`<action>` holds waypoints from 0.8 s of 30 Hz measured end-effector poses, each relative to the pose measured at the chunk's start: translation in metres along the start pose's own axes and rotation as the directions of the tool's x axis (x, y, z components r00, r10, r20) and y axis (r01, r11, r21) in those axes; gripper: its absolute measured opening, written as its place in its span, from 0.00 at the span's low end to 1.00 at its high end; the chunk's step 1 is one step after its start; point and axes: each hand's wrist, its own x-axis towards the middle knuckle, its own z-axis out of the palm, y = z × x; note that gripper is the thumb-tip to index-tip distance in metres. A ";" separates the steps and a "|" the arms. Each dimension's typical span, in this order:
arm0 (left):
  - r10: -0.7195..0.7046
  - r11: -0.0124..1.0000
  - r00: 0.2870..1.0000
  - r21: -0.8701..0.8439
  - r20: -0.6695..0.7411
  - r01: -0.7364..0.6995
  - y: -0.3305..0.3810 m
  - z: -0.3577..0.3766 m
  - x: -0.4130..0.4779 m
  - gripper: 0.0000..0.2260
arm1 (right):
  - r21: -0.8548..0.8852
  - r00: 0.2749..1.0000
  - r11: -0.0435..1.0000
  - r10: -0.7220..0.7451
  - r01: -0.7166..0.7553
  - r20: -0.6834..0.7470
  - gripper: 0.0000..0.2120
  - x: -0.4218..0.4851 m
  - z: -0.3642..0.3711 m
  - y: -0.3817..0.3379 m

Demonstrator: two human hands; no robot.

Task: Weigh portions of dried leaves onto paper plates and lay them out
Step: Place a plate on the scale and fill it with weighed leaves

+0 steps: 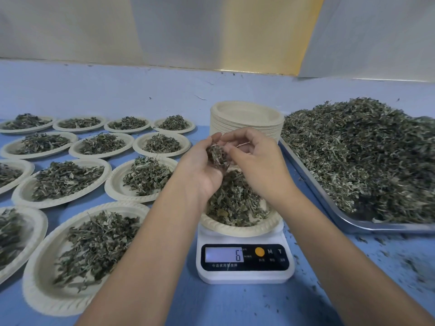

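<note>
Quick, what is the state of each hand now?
Left hand: cupped, holding leaves.
Right hand: fingers curled, pinching the same leaves.

This is a small herb-portioning workroom. A long blue-covered worktable (pixel 141 90) against a pale wall (pixel 70 27) bears a white digital kitchen scale (pixel 244 276), a tall stack of cream paper plates (pixel 247 118), rows of leaf-filled cream plates (pixel 112 188) and a wide steel tray (pixel 388 226) heaped with dried green leaves (pixel 364 149).
</note>
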 end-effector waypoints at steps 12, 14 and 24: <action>0.010 0.984 0.997 -0.177 -0.079 -0.024 0.012 -0.005 0.000 0.12 | -0.028 0.983 0.999 0.040 -0.046 -0.179 0.09 0.004 -0.009 0.004; 0.012 0.982 0.996 -0.189 -0.087 -0.028 0.014 -0.008 0.001 0.12 | -0.040 0.983 0.998 0.041 -0.049 -0.179 0.09 0.004 -0.010 0.004; 0.008 0.984 0.995 -0.176 -0.099 -0.025 0.015 -0.007 0.000 0.13 | -0.065 0.992 0.997 0.024 -0.032 -0.127 0.10 0.005 -0.008 0.008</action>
